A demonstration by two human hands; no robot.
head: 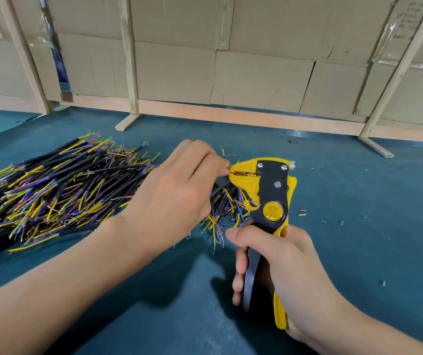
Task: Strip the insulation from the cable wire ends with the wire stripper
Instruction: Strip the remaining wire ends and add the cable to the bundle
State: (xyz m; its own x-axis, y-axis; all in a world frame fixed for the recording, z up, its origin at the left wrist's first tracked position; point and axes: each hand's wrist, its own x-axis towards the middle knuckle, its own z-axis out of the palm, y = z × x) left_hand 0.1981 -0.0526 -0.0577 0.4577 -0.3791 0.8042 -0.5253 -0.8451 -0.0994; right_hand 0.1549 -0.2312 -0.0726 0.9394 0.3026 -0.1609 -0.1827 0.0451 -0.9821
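**Yellow stripper biting a thin wire end**

Yellow and black plastic is filling the right hand [279, 262]: its fingers are curling round the two handles of the yellow-and-black wire stripper [269, 201], thumb lying across the top, and the tool is standing nearly upright with its head pointing left. The left hand [177, 193] is reaching in from the lower left, forearm slanting across the teal felt tabletop [359, 226], and its thumb and forefinger are pinching a thin copper-coloured wire end [243, 173] right at the mouth of the stripper, where the wire is lying between the jaws. The remaining fingers are folding loosely over a black cable running back under the palm.

The heap of black cables with yellow, purple and brown cores [51, 190] is sprawling to the left, touching the left wrist and spreading under the stripper's head. To the right the felt is lying open, dotted with small coloured insulation scraps [302, 214]. Behind, a wood-framed cardboard wall [256, 80] is closing the far edge.
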